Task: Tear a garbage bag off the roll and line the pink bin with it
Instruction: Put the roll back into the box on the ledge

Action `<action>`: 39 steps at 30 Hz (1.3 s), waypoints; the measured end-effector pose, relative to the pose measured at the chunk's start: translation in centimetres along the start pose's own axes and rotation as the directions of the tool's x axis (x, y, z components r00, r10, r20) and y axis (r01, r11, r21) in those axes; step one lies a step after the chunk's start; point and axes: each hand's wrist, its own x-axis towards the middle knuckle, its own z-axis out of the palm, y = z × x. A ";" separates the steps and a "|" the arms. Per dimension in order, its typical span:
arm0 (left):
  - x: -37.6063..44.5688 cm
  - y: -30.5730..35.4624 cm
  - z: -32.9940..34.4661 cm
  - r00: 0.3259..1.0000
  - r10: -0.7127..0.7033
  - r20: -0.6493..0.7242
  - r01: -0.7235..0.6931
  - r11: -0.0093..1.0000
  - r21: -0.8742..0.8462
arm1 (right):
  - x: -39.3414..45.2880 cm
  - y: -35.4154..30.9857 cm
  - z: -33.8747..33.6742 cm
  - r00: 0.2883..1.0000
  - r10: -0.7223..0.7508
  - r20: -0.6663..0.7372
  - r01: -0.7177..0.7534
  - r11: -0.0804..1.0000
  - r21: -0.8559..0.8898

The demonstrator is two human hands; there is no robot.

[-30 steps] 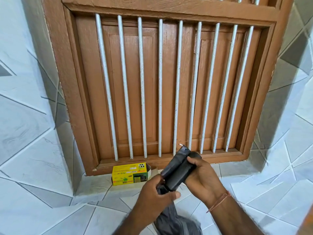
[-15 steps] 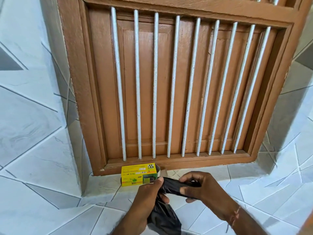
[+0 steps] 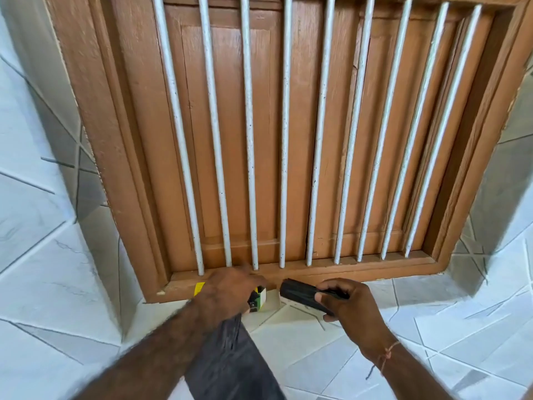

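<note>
My right hand [image 3: 353, 311] grips the black garbage bag roll [image 3: 297, 293], holding it level just above the tiled sill, its end pointing left. My left hand [image 3: 227, 293] lies over the yellow box [image 3: 259, 298] on the sill and hides most of it. A loose dark garbage bag [image 3: 230, 365] hangs down from under that hand, apparently held in its fingers; the grip itself is hidden. A small gap separates the roll from the bag and the box. The pink bin is not in view.
A brown wooden window frame [image 3: 121, 168] with white vertical bars [image 3: 284, 140] fills the view right behind the hands. The tiled sill [image 3: 418, 301] runs along its base, with white and grey tiled wall [image 3: 43, 255] on both sides.
The roll and the bag have come apart: my right hand keeps the roll and has moved right. My left hand has reached forward onto the yellow box with the bag hanging below it. The view has moved closer.
</note>
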 end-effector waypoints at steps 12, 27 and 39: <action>-1.6 1.3 3.3 0.959 -0.175 -0.223 0.181 0.983 0.008 | 2.7 -0.7 2.2 0.990 -0.066 0.124 0.065 0.998 0.011; -6.0 1.9 -1.3 0.917 -0.211 -0.339 0.041 0.894 -0.446 | 0.3 -7.3 1.1 0.797 -0.219 0.563 0.466 0.817 -0.341; -5.5 4.1 -4.2 0.855 -0.261 -0.447 -0.092 0.773 -0.627 | -0.5 -7.4 3.4 0.813 -0.492 0.311 0.572 0.774 -0.272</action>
